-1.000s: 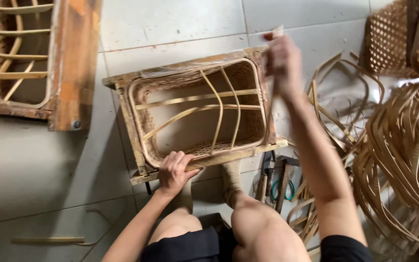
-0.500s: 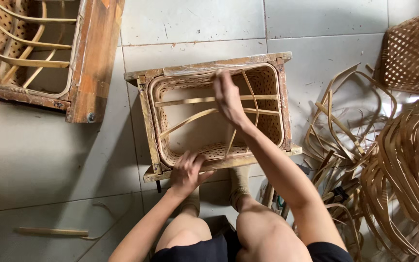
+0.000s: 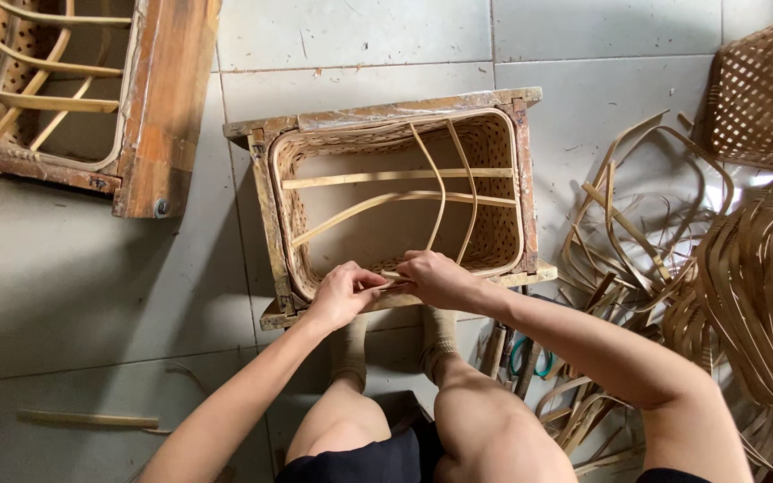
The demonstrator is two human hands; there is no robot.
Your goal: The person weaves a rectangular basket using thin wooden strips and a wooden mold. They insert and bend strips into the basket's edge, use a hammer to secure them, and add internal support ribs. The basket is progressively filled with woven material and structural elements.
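Fingers (image 3: 370,284) of the left hand (image 3: 344,293) and right hand (image 3: 436,277) are pinched narrow on a thin bamboo strip (image 3: 393,279) at the near rim of the woven basket (image 3: 494,179), which sits inside a wooden frame mould (image 3: 266,215) on the tiled floor (image 3: 91,295). Risk: the curved ribs (image 3: 440,188) are under spring tension; if the pinch slackens, the strip end may flick out of the rim. Overbending at the rim edge may split the strip. Loose strips (image 3: 637,241) lying just beside the right forearm may snag it.
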